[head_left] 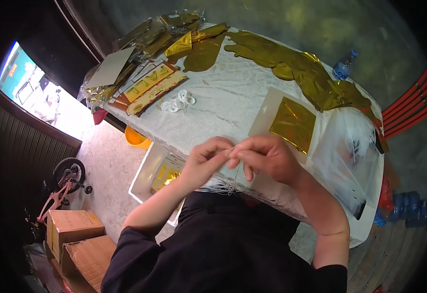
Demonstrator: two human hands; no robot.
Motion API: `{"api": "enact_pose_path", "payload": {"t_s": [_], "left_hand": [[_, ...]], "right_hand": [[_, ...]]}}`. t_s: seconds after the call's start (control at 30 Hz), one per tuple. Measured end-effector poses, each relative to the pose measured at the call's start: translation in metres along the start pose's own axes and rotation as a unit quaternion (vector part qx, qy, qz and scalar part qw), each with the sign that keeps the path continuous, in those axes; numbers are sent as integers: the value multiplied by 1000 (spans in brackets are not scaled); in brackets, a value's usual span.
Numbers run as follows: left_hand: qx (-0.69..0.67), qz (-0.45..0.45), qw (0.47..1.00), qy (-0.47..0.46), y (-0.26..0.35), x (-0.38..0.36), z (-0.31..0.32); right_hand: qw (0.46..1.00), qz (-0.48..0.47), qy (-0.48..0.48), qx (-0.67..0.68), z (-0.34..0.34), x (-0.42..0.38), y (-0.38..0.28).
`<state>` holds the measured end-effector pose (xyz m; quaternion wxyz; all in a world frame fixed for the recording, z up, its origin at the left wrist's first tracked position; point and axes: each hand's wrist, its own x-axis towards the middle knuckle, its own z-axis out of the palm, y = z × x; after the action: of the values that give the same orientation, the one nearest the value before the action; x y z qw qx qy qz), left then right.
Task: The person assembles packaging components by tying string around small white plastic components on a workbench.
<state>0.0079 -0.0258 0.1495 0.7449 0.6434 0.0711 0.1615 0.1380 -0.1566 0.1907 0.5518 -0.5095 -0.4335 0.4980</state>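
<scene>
My left hand point(207, 161) and my right hand point(264, 155) meet at the fingertips over the near edge of the covered table point(213, 107). Both are pinched on something thin and pale, too small to name. Just beyond my right hand lies a grey card point(265, 113) with a folded gold foil piece point(293, 124) on it. White ribbon rolls point(178, 101) sit farther left. Thin white strings point(218, 186) hang at the table edge below my hands.
Gold foil balloons point(291, 66) line the far edge, near a water bottle point(345, 66). Printed cards point(150, 88) and plastic packets lie at the left. Clear bags point(345, 151) lie right. A white box point(147, 171) stands below the table, cardboard boxes point(77, 224) at lower left.
</scene>
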Motion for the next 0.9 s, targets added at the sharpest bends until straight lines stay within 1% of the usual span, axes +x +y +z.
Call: {"api": "enact_pose_path", "payload": {"t_s": [0.07,0.1,0.13,0.17,0.2,0.23,0.27,0.3,0.33,0.37,0.4,0.43,0.47,0.5,0.53,0.57,0.6,0.63,0.67,0.7,0.73,0.77,0.8,0.83,0.87,0.9], "left_hand": [[-23,-14,1000,-9,4,0,22],[-23,-14,1000,-8,2,1,25],[-82,-49,992,-83,0,1,27],[-140,-84,974,-158,0,2,28],[-140,-82,974,-159,3,2,26],[-67,-70,986,-133,13,3,23],[7,-58,993,-107,22,4,18],[26,-16,996,-80,30,9,12],[27,-17,996,-80,32,15,6],[40,8,998,-53,34,20,1],[53,34,998,-27,34,23,-1],[62,31,997,-31,31,24,1],[63,32,997,-33,28,22,6],[61,5,996,-70,25,18,12],[59,-22,992,-107,21,15,17],[61,-32,986,-154,18,15,19],[61,-32,985,-155,19,15,19],[57,-11,986,-156,28,16,19],[53,11,986,-156,35,16,19],[34,23,990,-138,42,20,15],[35,27,989,-138,45,24,11],[17,27,992,-123,46,29,8],[-2,26,994,-109,46,33,6],[16,28,993,-110,40,37,6],[17,27,993,-112,36,37,9],[38,17,986,-159,32,33,15]], "right_hand": [[994,-107,25,21,-6,-4,-8],[991,-118,40,51,-5,-4,-13],[991,-118,39,51,-6,-3,-16],[983,-137,105,-70,-10,-4,-19],[955,-154,169,-191,-15,-4,-21],[884,-254,186,-344,-31,3,-10],[884,-255,187,-345,-33,1,-8],[904,-194,142,-353,-34,0,-7],[919,-131,96,-359,-31,-1,-8],[919,-132,97,-357,-28,-3,-13],[970,-55,23,-237,-24,-7,-20],[992,23,-52,-112,-20,-9,-27],[992,21,-50,-112,-18,-10,-27],[999,-38,-10,-28,-17,-11,-27],[993,-96,29,56,-15,-11,-28],[990,-106,92,22,-15,-8,-31],[990,-106,93,22,-18,-6,-28],[976,-131,144,-98,-22,-3,-21],[945,-154,190,-217,-27,-1,-16],[958,-69,122,-251,-35,-4,-15],[957,-72,122,-254,-36,-6,-20],[983,-26,24,-182,-35,-11,-29],[991,22,-74,-106,-32,-15,-35],[996,-19,-76,-38,-27,-18,-39],[996,-20,-74,-38,-25,-17,-39],[996,-75,19,-34,-23,-16,-39]]}}
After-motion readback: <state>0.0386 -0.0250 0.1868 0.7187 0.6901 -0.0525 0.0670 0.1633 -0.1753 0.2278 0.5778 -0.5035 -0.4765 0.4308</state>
